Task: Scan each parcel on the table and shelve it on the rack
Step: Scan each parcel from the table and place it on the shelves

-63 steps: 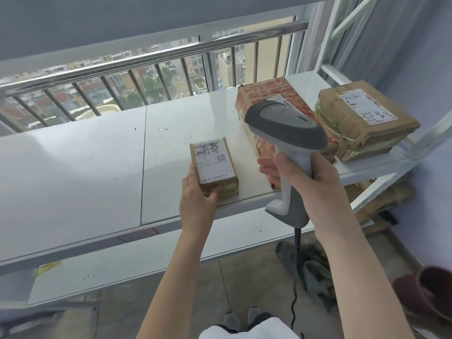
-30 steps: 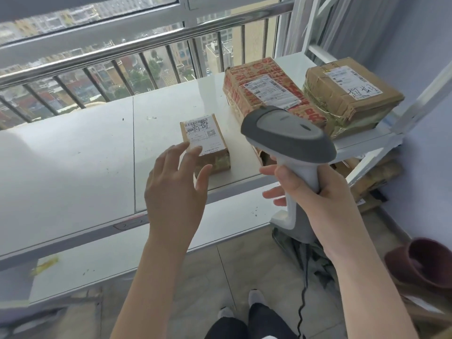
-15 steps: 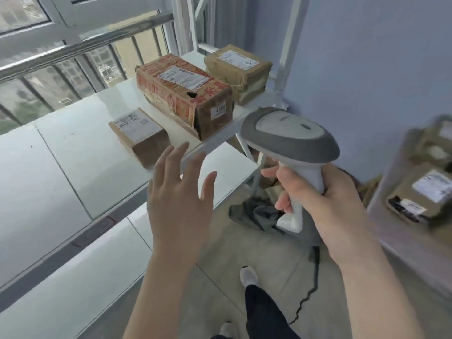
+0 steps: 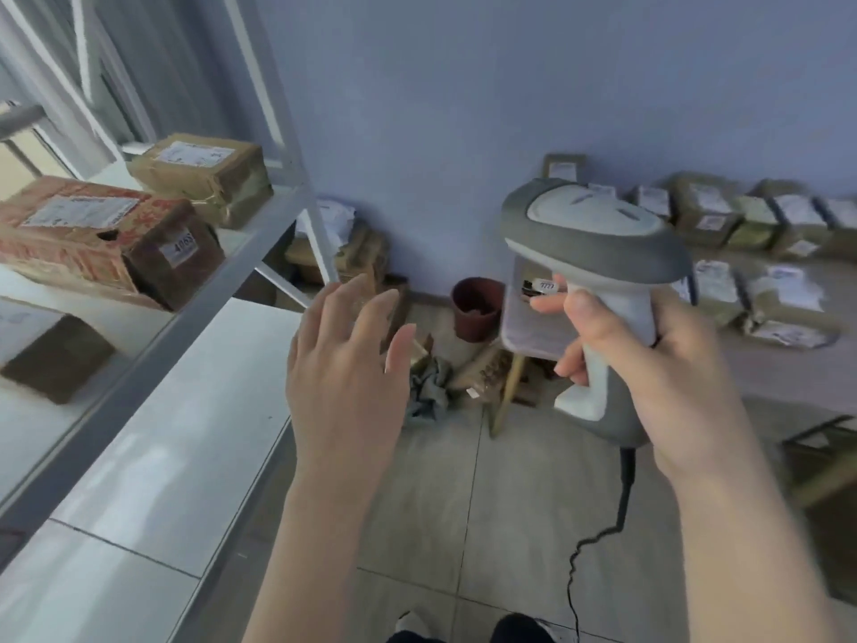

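Observation:
My right hand (image 4: 649, 364) grips the handle of a grey and white barcode scanner (image 4: 589, 229), held upright in mid-air with its cord trailing to the floor. My left hand (image 4: 343, 364) hovers beside it with fingers spread and holds nothing. On the white rack shelf (image 4: 222, 290) at the left lie a red-printed parcel (image 4: 92, 234), a brown taped parcel (image 4: 204, 178) and a small brown parcel (image 4: 55, 359). Several labelled parcels (image 4: 751, 252) lie on a table surface at the right, against the blue wall.
A lower white shelf (image 4: 185, 433) runs below the rack's top shelf. On the tiled floor stand a dark red pot (image 4: 477, 308), a wooden stool leg (image 4: 505, 396), crumpled cloth (image 4: 429, 392) and more parcels (image 4: 357, 252) under the rack. My feet show at the bottom edge.
The view has swung right from the rack toward the wall and the parcels on the table. My left hand let go of the small parcel and lifted away open. The scanner stays gripped.

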